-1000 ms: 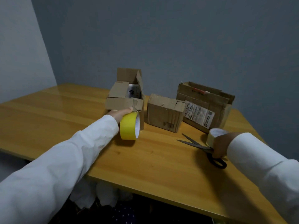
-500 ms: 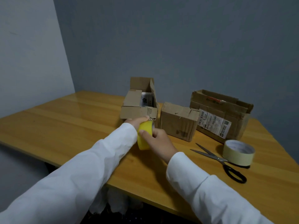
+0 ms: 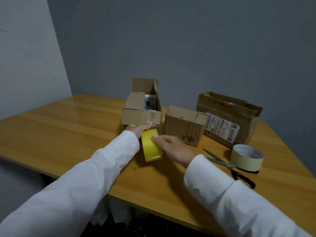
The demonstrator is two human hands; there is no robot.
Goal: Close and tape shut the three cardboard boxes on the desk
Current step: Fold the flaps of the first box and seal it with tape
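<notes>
Three cardboard boxes stand at the back of the wooden desk (image 3: 68, 134). The left box (image 3: 140, 115) has its flaps up and open. The middle box (image 3: 184, 127) is small with its flaps folded down. The right box (image 3: 229, 120) is larger, open-topped, with a shipping label. My left hand (image 3: 138, 129) grips a yellow tape roll (image 3: 151, 147) just in front of the left box. My right hand (image 3: 172, 147) lies against the roll's right side, its thumb on the yellow band.
A beige tape roll (image 3: 247, 158) lies flat at the right, next to black-handled scissors (image 3: 229, 165). The desk's front edge runs diagonally below my sleeves. Grey walls close in behind the boxes and on the left.
My right hand left the beige roll by the scissors and came across to the yellow roll. The yellow roll has tilted and sits a little lower between both hands.
</notes>
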